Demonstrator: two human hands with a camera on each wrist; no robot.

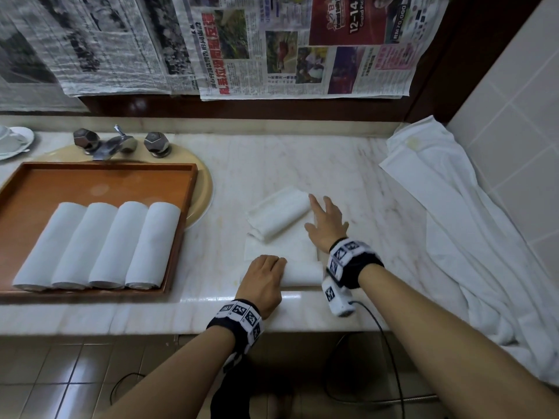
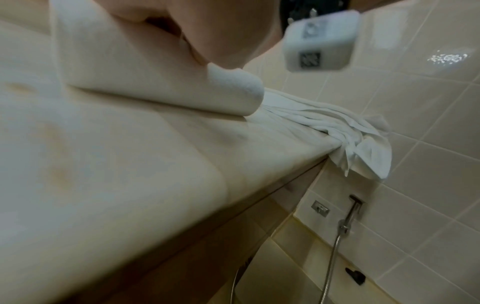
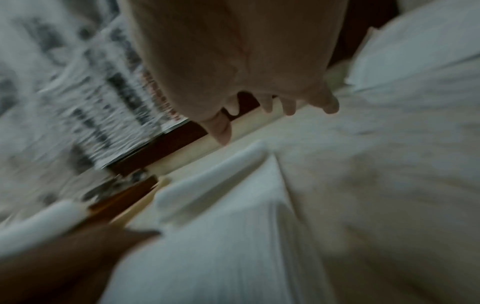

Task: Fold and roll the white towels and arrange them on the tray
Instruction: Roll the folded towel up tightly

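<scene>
Several rolled white towels (image 1: 99, 246) lie side by side on the orange-brown tray (image 1: 90, 182) at the left. Near the counter's front edge, a folded white towel (image 1: 281, 249) lies flat with its near end rolled up (image 2: 161, 82). My left hand (image 1: 264, 278) curls over that roll and holds it down. Just beyond it lies a second towel (image 1: 279, 214), loosely rolled and slanted. My right hand (image 1: 325, 220) is open with fingers spread beside that towel's right end; whether it touches is unclear. The right wrist view is blurred, showing spread fingers (image 3: 288, 107) above the counter.
A large crumpled white towel (image 1: 453, 222) drapes over the counter's right end and down the tiled wall. The tray sits over a beige sink (image 1: 202, 189) with a metal faucet (image 1: 112, 143). Newspapers (image 1: 272, 46) cover the back wall. A cup and saucer (image 1: 12, 140) stand far left.
</scene>
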